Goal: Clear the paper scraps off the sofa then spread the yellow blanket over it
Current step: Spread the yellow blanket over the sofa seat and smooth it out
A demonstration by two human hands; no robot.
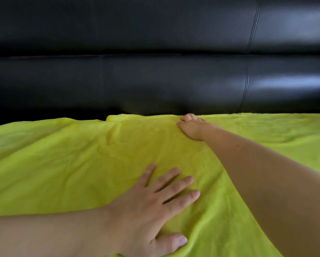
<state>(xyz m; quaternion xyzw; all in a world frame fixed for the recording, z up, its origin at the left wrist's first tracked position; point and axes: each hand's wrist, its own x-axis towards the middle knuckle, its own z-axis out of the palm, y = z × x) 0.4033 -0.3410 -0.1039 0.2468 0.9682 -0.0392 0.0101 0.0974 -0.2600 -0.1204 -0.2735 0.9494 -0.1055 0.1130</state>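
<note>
On the left side, the left hand [151, 206] lies flat on the yellow blanket [81, 164], palm down. Its forearm comes in from the left edge, almost level, and its four fingers are straight and spread, pointing up and to the right; the thumb is stretched out near the bottom edge. This hand presses the cloth and grips nothing.

Farther right and farther back, the right hand [190, 127] is at the rear edge of the blanket, close to where the seat meets the black sofa [155, 80] backrest. Its arm enters from the lower right corner and reaches diagonally up and to the left. The fingers are curled down onto the cloth at its edge; I cannot tell if they really pinch it or only push it. The two hands are well apart.

I count one blanket and two hands. The blanket covers the seat, and its long axis runs left to right along the backrest. Soft folds lie on its left part, and a small fold sits at the rear edge.
</note>
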